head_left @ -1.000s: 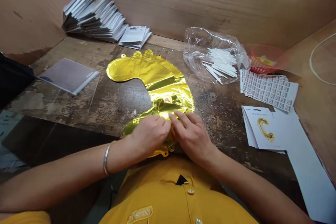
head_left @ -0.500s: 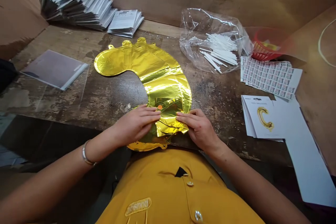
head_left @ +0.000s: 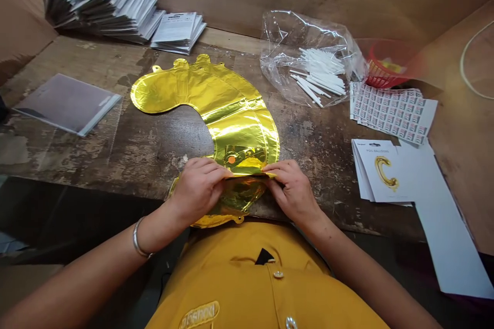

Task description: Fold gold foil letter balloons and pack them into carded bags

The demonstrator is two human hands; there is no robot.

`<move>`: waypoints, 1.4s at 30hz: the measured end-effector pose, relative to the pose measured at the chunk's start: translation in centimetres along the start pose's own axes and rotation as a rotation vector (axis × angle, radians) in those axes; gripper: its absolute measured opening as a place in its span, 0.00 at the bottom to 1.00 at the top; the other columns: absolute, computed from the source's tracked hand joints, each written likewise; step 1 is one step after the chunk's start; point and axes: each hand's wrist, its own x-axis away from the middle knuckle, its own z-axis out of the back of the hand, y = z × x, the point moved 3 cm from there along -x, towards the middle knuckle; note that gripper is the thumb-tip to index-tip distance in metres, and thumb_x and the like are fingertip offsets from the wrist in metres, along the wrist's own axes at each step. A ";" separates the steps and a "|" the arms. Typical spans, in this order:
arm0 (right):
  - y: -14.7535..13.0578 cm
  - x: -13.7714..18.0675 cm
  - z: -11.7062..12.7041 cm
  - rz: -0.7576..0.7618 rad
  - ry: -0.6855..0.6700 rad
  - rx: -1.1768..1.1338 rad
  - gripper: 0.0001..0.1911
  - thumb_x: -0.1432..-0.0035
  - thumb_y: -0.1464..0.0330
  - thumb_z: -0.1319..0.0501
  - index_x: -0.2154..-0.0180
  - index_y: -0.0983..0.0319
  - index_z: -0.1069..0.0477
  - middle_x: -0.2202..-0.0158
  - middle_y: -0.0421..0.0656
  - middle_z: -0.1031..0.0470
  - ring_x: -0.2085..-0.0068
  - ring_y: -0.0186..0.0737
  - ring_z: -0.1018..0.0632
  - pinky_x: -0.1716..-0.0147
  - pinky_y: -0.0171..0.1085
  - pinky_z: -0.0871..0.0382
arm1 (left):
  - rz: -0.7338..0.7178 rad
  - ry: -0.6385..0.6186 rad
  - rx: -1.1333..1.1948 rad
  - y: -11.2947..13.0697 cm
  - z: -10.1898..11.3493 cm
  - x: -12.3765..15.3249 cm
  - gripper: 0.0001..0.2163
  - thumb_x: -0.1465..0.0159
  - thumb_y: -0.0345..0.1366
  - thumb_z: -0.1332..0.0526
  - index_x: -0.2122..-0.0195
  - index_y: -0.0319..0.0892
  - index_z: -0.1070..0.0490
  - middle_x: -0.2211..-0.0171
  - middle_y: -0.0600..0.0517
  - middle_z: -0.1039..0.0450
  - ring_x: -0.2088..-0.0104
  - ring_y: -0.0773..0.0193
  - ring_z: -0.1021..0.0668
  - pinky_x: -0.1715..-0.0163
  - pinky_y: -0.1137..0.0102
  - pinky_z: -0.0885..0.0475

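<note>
A flat gold foil balloon (head_left: 216,103), curved like a letter C, lies on the worn wooden table (head_left: 154,144). Its near end is folded over at the table's front edge. My left hand (head_left: 198,187) pinches the left side of that fold, fingers closed on the foil. My right hand (head_left: 291,190) pinches the right side of the same fold. A small orange dot shows on the foil just beyond my fingers.
A clear bag of white sticks (head_left: 312,69) lies at the back right, beside a red basket (head_left: 382,72). Sticker sheets (head_left: 391,113) and printed balloon cards (head_left: 380,169) lie to the right. Stacked packets (head_left: 100,2) sit at the back left, a clear sleeve (head_left: 65,103) on the left.
Both hands moved apart along the foil's near end and now grip a fold across it. The folded edge has been brought toward me. The view has tilted down slightly.
</note>
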 end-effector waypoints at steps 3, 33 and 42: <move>-0.1 -0.4 -0.2 -0.100 0.043 0.071 0.09 0.39 0.68 0.40 0.72 0.60 0.27 0.67 0.45 0.24 0.61 0.45 0.29 0.60 0.43 0.31 | 0.159 0.003 -0.046 0.3 0.4 -0.2 0.06 0.35 0.34 0.41 0.67 0.44 0.26 0.71 0.53 0.23 0.67 0.59 0.24 0.64 0.62 0.37; 0.2 -2.0 -1.9 0.158 -0.113 0.247 0.15 0.42 0.76 0.41 0.53 0.62 0.26 0.45 0.48 0.26 0.38 0.53 0.33 0.39 0.55 0.42 | -0.186 -0.179 -0.063 -1.2 -0.5 -1.4 0.16 0.32 0.38 0.46 0.45 0.43 0.30 0.46 0.46 0.26 0.46 0.54 0.24 0.42 0.54 0.35; 1.5 4.7 11.4 -0.192 0.638 -0.147 0.09 0.37 0.70 0.42 0.59 0.58 0.23 0.64 0.40 0.19 0.62 0.37 0.20 0.56 0.41 0.25 | -0.067 0.168 0.032 0.9 1.3 -9.9 0.15 0.34 0.33 0.46 0.49 0.53 0.28 0.55 0.57 0.21 0.59 0.60 0.19 0.55 0.64 0.24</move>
